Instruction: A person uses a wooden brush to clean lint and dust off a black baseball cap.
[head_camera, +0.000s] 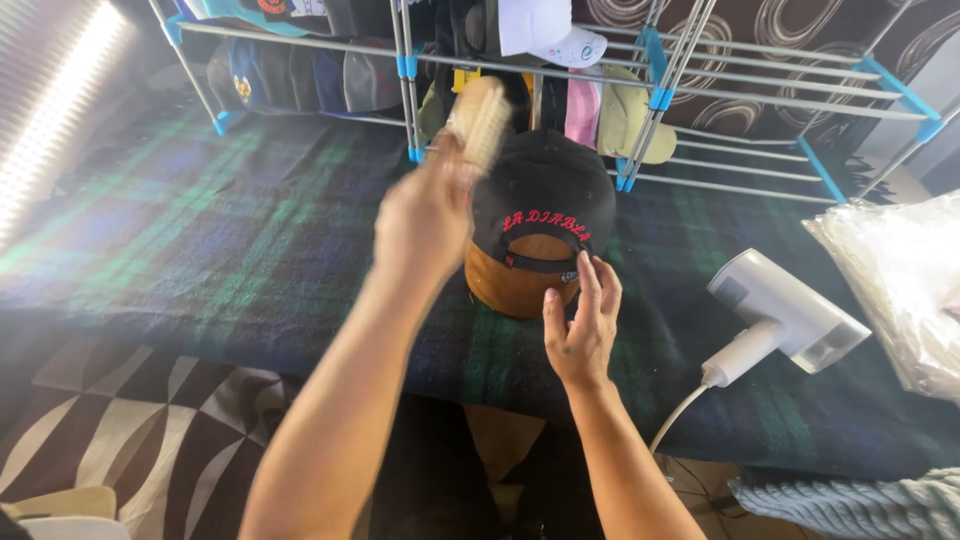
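i see the black cap (543, 195) sitting on a tan rounded form (515, 285) on the plaid counter (230, 240), my right hand (583, 325) steadying its back strap with spread fingers while my left hand (425, 215) grips a brush (481, 120) closed-fisted above the cap's left side.

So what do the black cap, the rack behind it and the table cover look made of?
Black cap: matte woven fabric, with raised red stitched lettering.
Rack: probably thin metal tubing, glossy grey, with blue plastic-looking joints.
Table cover: soft plaid cloth, likely a blanket, fuzzy and unshiny.
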